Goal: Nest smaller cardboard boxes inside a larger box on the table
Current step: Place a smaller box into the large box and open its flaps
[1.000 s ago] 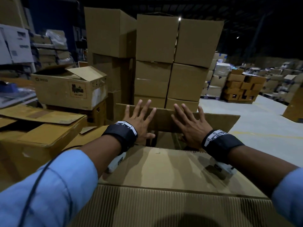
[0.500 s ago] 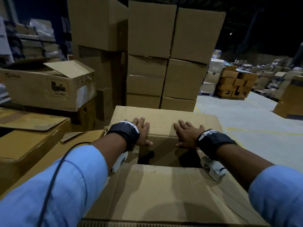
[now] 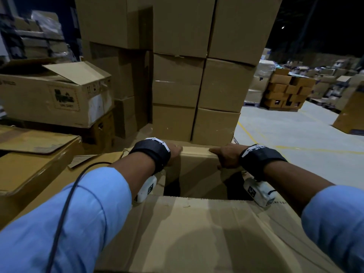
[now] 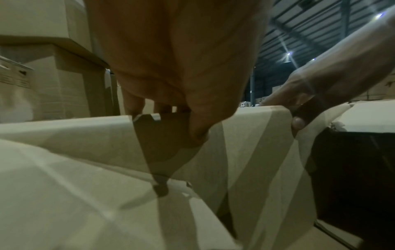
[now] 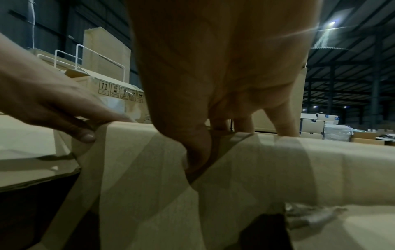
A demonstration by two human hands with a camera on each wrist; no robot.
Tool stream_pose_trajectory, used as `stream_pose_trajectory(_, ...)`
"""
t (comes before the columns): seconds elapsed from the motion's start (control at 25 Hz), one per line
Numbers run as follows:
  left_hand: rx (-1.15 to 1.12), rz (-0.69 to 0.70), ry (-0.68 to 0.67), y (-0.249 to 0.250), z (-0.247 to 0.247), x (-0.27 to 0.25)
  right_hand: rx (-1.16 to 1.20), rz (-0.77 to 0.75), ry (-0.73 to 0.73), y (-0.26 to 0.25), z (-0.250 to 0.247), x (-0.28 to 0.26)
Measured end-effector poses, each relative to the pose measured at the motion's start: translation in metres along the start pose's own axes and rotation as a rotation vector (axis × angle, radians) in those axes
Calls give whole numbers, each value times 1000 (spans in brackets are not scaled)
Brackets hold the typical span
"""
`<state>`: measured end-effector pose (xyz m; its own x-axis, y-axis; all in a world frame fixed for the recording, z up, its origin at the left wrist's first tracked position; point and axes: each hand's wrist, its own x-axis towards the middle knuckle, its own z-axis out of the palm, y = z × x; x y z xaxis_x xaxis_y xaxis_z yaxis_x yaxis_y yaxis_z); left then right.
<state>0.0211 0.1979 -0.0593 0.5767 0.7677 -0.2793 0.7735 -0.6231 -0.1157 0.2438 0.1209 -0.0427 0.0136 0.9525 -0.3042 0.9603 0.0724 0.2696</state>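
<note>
A large open cardboard box point(image 3: 197, 237) stands right in front of me, its near flap folded out toward me. My left hand point(image 3: 175, 152) and right hand point(image 3: 224, 156) both grip the top edge of its far flap point(image 3: 197, 166), about a hand's width apart. In the left wrist view the left thumb point(image 4: 198, 135) presses the flap's point(image 4: 245, 152) near face and the fingers hook over the far side. My right hand point(image 5: 203, 143) pinches the flap point(image 5: 138, 169) the same way. The inside of the box point(image 3: 171, 191) is dark, and its contents are hidden.
A tall stack of sealed cartons point(image 3: 187, 75) rises just behind the box. An open printed carton point(image 3: 59, 95) and flat cardboard pieces point(image 3: 35, 146) lie to the left. Grey floor with yellow lines point(image 3: 295, 138) runs off to the right, with more stacked boxes point(image 3: 285, 91) far back.
Both hands lay flat with spread fingers on the upright far flap. The flap has bent away and down, and the fingers now curl over its top edge. My view has moved closer.
</note>
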Motion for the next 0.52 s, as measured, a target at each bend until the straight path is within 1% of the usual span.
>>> stream_pose_trajectory(0.2,68,23,-21,9,2,-7,59,-5,-9,-4,7,-2)
stream_pose_trajectory(0.32,92,1,16,11,12,-2,69,60,5,-6,15,-4)
stream_pose_trajectory(0.44,21,-53,31,13,20,-1,124,142,-15,-13,24,-9)
stream_pose_trajectory(0.52,-6,-62,46,13,24,-1,135,176,-12,-20,26,-12)
